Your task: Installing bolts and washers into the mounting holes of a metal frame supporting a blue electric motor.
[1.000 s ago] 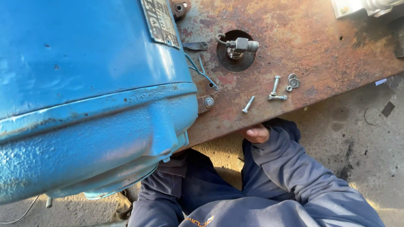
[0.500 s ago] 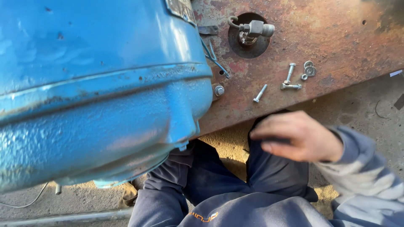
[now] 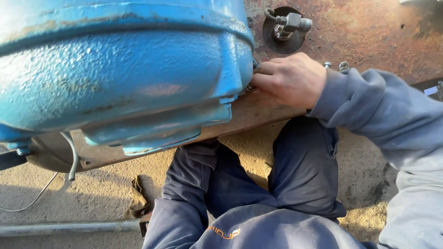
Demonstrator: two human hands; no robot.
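My right hand (image 3: 290,78) reaches in from the right in a grey sleeve and rests on the rusty steel plate (image 3: 369,32). Its fingertips are pinched together on a small bolt (image 3: 249,86) at the foot of the big blue motor housing (image 3: 124,69), where the housing meets the plate. Most of that bolt is hidden by my fingers. Just behind my wrist lie a loose bolt (image 3: 327,65) and a small metal ring (image 3: 344,67). My left hand is out of view.
A metal valve fitting (image 3: 288,25) sits in a round hole in the plate above my hand. My knees in dark trousers (image 3: 304,170) are below the plate's edge. On the concrete lie a grey pipe (image 3: 69,227), a thin cable (image 3: 37,198) and a rag (image 3: 136,198).
My right hand has come up from below the plate's edge and moved left onto the plate, closing its fingers at the motor's foot. The camera has shifted down and closer.
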